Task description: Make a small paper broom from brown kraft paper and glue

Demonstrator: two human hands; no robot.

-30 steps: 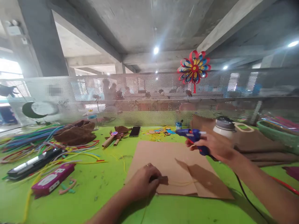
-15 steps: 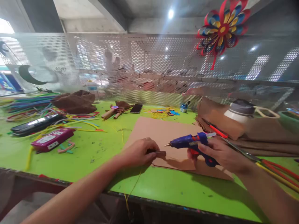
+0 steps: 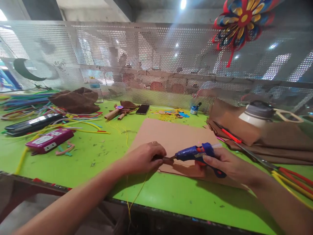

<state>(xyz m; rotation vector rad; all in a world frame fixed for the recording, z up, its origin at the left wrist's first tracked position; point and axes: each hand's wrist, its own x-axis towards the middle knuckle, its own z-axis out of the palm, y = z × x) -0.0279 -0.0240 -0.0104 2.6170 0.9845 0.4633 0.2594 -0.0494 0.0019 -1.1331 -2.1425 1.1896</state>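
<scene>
My left hand pinches a small rolled brown piece above the near edge of a brown sheet. Closed round the handle of a blue glue gun is my right hand. The gun's nozzle meets the free end of the rolled piece; whether it touches or just overlaps is hard to tell. A thin yellow string hangs below my left hand over the table's front edge.
On the green table, a purple power strip and a black case lie left. Behind are a phone and a glue bottle. Scissors, a red cutter and a lidded cup are right.
The glue gun has moved slightly down and left in my right hand, bringing its nozzle to the rolled piece. My left hand keeps its pinch. The camera view has tilted down a little.
</scene>
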